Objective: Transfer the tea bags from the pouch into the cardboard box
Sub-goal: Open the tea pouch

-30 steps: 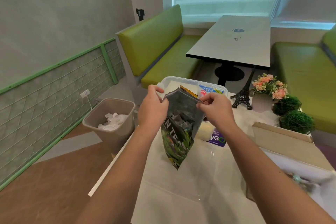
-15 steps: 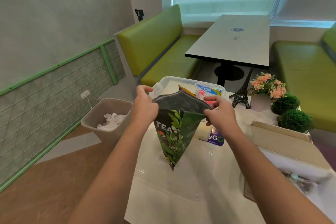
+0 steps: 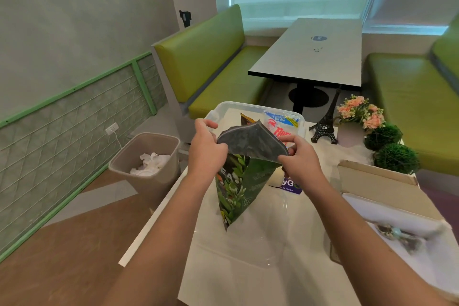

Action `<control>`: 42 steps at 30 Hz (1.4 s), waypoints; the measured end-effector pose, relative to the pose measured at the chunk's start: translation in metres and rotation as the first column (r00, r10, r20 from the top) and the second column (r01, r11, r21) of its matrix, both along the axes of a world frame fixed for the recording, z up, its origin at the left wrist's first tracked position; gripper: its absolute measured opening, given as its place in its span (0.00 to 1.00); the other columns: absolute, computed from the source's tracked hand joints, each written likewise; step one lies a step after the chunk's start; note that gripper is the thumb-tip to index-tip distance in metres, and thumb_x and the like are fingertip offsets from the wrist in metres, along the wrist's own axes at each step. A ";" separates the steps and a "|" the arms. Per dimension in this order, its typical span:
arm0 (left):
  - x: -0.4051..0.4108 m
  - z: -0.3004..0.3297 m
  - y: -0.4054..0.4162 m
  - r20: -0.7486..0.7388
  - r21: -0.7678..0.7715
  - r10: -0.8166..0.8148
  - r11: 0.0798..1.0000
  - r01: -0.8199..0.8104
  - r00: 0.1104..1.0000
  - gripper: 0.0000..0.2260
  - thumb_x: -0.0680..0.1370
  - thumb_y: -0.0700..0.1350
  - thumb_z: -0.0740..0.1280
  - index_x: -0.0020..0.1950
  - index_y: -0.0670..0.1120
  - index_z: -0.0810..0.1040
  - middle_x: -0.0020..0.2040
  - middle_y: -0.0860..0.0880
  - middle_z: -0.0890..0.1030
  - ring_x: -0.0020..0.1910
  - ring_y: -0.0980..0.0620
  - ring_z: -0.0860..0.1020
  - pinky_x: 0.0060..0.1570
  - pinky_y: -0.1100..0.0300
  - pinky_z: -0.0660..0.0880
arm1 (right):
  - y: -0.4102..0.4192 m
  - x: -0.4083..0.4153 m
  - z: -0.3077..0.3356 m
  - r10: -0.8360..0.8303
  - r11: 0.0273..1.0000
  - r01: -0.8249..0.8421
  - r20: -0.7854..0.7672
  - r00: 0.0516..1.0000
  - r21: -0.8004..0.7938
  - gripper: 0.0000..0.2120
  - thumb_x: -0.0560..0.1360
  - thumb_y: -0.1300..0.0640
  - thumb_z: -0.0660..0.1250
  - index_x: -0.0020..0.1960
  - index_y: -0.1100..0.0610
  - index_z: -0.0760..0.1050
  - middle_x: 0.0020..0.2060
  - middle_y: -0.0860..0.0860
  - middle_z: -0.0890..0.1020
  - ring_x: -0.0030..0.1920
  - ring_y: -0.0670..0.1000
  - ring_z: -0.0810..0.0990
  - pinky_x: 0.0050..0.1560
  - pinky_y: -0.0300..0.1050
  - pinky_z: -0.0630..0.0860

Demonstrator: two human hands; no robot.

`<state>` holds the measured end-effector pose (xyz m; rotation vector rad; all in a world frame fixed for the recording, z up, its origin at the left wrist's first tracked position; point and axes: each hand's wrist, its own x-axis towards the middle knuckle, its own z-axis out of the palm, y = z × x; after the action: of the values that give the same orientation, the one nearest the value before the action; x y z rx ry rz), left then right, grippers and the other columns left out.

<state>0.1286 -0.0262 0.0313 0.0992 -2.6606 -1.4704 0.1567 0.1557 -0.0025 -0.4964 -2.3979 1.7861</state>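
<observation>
pouch [image 3: 238, 181] pinched at mouth by left hand [image 3: 206, 146] and right hand [image 3: 301, 159] | cardboard box [image 3: 377, 181] well apart | risk: bags spilled onto bench [image 3: 248, 268] if tipped here

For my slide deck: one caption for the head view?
Left hand and right hand hold a green tea pouch by its top over a white table.

Dark green leaf-printed pouch [image 3: 238, 186] (grey inner lining), lime-green benches [image 3: 206, 62], white table [image 3: 248, 276].
</observation>
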 end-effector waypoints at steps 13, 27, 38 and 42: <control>-0.002 -0.010 0.004 -0.046 -0.121 -0.030 0.992 0.025 0.998 0.18 0.81 0.56 0.63 0.69 0.55 0.77 0.58 0.49 0.76 0.58 0.50 0.76 0.50 0.57 0.72 | 0.005 0.022 0.000 -0.160 0.977 0.171 -0.097 0.982 0.124 0.03 0.77 0.54 0.69 0.45 0.51 0.77 0.39 0.49 0.81 0.39 0.50 0.79 0.32 0.41 0.77; 0.053 -0.023 0.055 -0.146 0.013 0.033 0.999 -0.031 0.989 0.13 0.85 0.51 0.57 0.59 0.59 0.81 0.55 0.58 0.82 0.56 0.56 0.77 0.51 0.57 0.78 | 0.063 0.058 -0.027 -0.116 0.980 0.128 -0.088 0.989 0.152 0.06 0.75 0.57 0.71 0.39 0.54 0.77 0.33 0.49 0.81 0.34 0.51 0.79 0.33 0.50 0.79; 0.123 -0.043 0.082 -0.118 0.078 0.231 0.972 -0.223 0.966 0.11 0.75 0.53 0.73 0.56 0.55 0.79 0.54 0.55 0.77 0.51 0.60 0.78 0.46 0.62 0.74 | 0.094 0.086 -0.041 0.056 0.998 -0.056 -0.071 0.996 0.000 0.06 0.74 0.56 0.72 0.40 0.55 0.78 0.32 0.51 0.83 0.30 0.49 0.79 0.34 0.53 0.81; 0.147 -0.052 0.084 -0.048 0.206 0.337 0.925 -0.320 0.940 0.06 0.74 0.50 0.76 0.47 0.52 0.82 0.41 0.54 0.83 0.37 0.62 0.79 0.40 0.61 0.78 | 0.097 0.094 -0.047 0.071 0.997 -0.073 -0.065 0.995 -0.034 0.05 0.74 0.55 0.72 0.41 0.54 0.78 0.33 0.51 0.83 0.32 0.49 0.80 0.38 0.54 0.81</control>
<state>0.2756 0.0578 -0.0206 0.4659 -2.2864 -1.5739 0.2503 0.2524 -0.0492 -0.3550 -2.3734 1.8488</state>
